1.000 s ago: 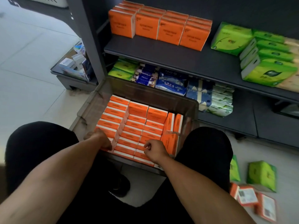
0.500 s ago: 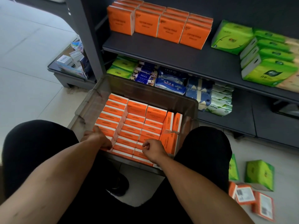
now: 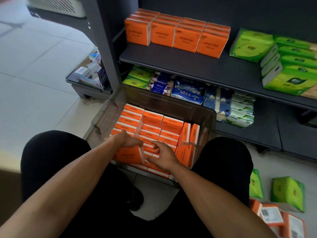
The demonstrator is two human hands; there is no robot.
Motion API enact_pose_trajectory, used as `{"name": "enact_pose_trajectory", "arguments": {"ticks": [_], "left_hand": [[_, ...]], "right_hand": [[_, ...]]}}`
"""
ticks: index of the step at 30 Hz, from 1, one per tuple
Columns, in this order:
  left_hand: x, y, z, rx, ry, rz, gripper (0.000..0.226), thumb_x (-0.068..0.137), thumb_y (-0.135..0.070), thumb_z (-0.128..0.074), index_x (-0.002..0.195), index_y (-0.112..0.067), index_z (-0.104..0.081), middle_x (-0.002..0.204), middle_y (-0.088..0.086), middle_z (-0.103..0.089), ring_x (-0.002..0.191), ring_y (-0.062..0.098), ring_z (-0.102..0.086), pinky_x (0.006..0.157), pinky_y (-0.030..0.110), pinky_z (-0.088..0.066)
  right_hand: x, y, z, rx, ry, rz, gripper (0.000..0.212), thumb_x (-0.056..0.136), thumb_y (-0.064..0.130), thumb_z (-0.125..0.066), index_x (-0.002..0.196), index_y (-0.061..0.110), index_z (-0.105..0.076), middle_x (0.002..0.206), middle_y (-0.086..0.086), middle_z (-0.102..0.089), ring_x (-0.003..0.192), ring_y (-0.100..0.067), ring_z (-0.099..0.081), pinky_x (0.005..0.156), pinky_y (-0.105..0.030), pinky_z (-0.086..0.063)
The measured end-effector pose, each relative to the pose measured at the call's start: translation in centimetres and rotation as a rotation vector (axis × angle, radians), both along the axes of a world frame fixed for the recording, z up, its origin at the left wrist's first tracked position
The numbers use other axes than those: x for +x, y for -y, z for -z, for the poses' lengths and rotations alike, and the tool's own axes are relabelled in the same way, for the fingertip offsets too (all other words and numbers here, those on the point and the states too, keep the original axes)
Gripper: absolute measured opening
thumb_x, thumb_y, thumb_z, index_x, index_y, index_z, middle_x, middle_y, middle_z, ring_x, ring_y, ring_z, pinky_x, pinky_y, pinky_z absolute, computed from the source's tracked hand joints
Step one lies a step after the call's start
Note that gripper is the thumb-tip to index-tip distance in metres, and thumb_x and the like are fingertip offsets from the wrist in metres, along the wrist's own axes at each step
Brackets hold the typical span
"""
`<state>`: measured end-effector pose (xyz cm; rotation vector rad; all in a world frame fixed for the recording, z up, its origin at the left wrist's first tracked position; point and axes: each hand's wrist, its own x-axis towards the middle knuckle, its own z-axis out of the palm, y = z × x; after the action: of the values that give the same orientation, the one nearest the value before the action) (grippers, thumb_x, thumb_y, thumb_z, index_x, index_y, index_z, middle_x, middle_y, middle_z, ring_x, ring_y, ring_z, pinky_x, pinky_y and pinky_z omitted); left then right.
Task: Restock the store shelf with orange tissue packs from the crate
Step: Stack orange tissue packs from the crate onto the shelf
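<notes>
Both my bare forearms reach forward and down from the bottom corners of the view, converging between my knees, which are bent wide apart in black shorts. My left hand (image 3: 127, 140) is turned palm down, wrist bent, fingers curled over the top edge of a flat orange plastic-wrapped tissue pack (image 3: 127, 154) that it grips, tilted up toward me. My right hand (image 3: 163, 156) sits just beside it, back of the hand up, fingers loosely spread and half bent, the thumb reaching toward the same pack's white side.
</notes>
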<state>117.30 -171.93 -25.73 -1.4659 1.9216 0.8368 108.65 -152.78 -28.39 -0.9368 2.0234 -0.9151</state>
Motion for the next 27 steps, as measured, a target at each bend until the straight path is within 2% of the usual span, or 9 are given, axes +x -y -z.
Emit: {"name": "enact_pose_trajectory", "arguments": {"ticks": [2, 5, 9, 12, 13, 15, 18, 23, 27], "left_hand": [[-0.6, -0.3, -0.7, 0.131, -0.151, -0.059, 0.106, 0.049, -0.067, -0.08, 0.135, -0.017, -0.042, 0.123, 0.009, -0.061, 0.108, 0.032, -0.062, 0.097, 0.046, -0.05], [-1.2, 0.1, 0.0, 0.233, -0.296, -0.153, 0.128, 0.03, -0.08, -0.078, 0.138, -0.018, -0.048, 0.12, 0.008, -0.067, 0.102, 0.031, -0.067, 0.094, 0.047, -0.053], [-1.8, -0.3, -1.8, 0.198, -0.515, -0.278, 0.112, 0.053, -0.083, -0.063, 0.142, -0.017, -0.045, 0.134, 0.007, -0.058, 0.116, 0.029, -0.058, 0.102, 0.048, -0.045], [-2.1, -0.2, -2.3, 0.155, -0.711, -0.382, 0.073, 0.075, -0.065, -0.066, 0.13, -0.019, -0.05, 0.124, 0.002, -0.059, 0.11, 0.023, -0.057, 0.093, 0.04, -0.048], [-2.4, 0.1, -2.2, 0.138, -0.777, -0.425, 0.065, 0.076, -0.059, -0.068, 0.125, -0.018, -0.055, 0.121, 0.003, -0.061, 0.108, 0.022, -0.059, 0.092, 0.04, -0.05], [-3.2, 0.5, -2.6, 0.105, -0.901, -0.466, 0.048, 0.073, -0.044, -0.071, 0.112, -0.016, -0.065, 0.113, 0.006, -0.067, 0.101, 0.021, -0.063, 0.085, 0.035, -0.053], [-5.3, 1.7, -4.5, 0.024, -1.037, -0.393, 0.02, 0.087, -0.023, -0.068, 0.107, -0.018, -0.069, 0.102, 0.001, -0.068, 0.091, 0.013, -0.063, 0.072, 0.023, -0.048], [-9.8, 5.3, -9.3, -0.063, -1.291, -0.302, 0.023, 0.09, -0.003, -0.064, 0.103, -0.021, -0.069, 0.102, 0.004, -0.071, 0.09, 0.015, -0.067, 0.076, 0.026, -0.055], [-13.7, 8.9, -13.3, -0.189, -1.371, -0.231, 0.023, 0.092, -0.008, -0.065, 0.113, -0.018, -0.068, 0.104, -0.002, -0.069, 0.092, 0.005, -0.065, 0.075, 0.017, -0.054]], "right_hand": [[-0.4, 0.2, -0.3, -0.035, -0.019, -0.022, 0.071, 0.078, 0.029, -0.082, 0.142, 0.025, -0.05, 0.116, 0.006, -0.055, 0.102, -0.01, -0.055, 0.083, -0.022, -0.045], [-1.2, 0.5, -1.1, -0.041, 0.034, 0.035, 0.061, 0.084, 0.028, -0.077, 0.14, 0.029, -0.05, 0.113, 0.004, -0.06, 0.099, -0.013, -0.06, 0.084, -0.03, -0.054], [-2.3, 0.9, -1.5, -0.033, 0.044, 0.181, 0.053, 0.088, 0.028, -0.073, 0.137, 0.029, -0.051, 0.097, 0.006, -0.061, 0.086, -0.005, -0.058, 0.073, -0.021, -0.051], [-2.9, 1.5, -1.3, -0.058, 0.007, 0.278, 0.061, 0.089, 0.03, -0.072, 0.143, 0.031, -0.044, 0.093, 0.01, -0.061, 0.086, -0.005, -0.06, 0.082, -0.031, -0.056], [-3.2, 1.8, -1.3, -0.076, -0.011, 0.298, 0.066, 0.09, 0.031, -0.07, 0.147, 0.035, -0.038, 0.095, 0.01, -0.063, 0.088, -0.005, -0.062, 0.086, -0.034, -0.056], [-4.2, 2.4, -1.7, -0.123, -0.045, 0.275, 0.072, 0.092, 0.035, -0.066, 0.15, 0.045, -0.025, 0.112, 0.004, -0.066, 0.101, -0.012, -0.063, 0.092, -0.036, -0.054], [-6.7, 3.9, -4.0, -0.128, -0.185, 0.153, 0.066, 0.096, 0.043, -0.058, 0.147, 0.055, -0.018, 0.129, 0.001, -0.058, 0.112, -0.017, -0.06, 0.095, -0.039, -0.052], [-12.4, 8.5, -10.1, -0.242, -0.47, 0.163, 0.059, 0.096, 0.046, -0.056, 0.148, 0.042, -0.028, 0.137, -0.002, -0.05, 0.118, -0.02, -0.054, 0.093, -0.036, -0.049], [-16.7, 12.7, -14.4, -0.279, -0.588, 0.179, 0.067, 0.092, 0.048, -0.063, 0.147, 0.045, -0.024, 0.136, -0.002, -0.048, 0.113, -0.021, -0.056, 0.087, -0.041, -0.053]]}}
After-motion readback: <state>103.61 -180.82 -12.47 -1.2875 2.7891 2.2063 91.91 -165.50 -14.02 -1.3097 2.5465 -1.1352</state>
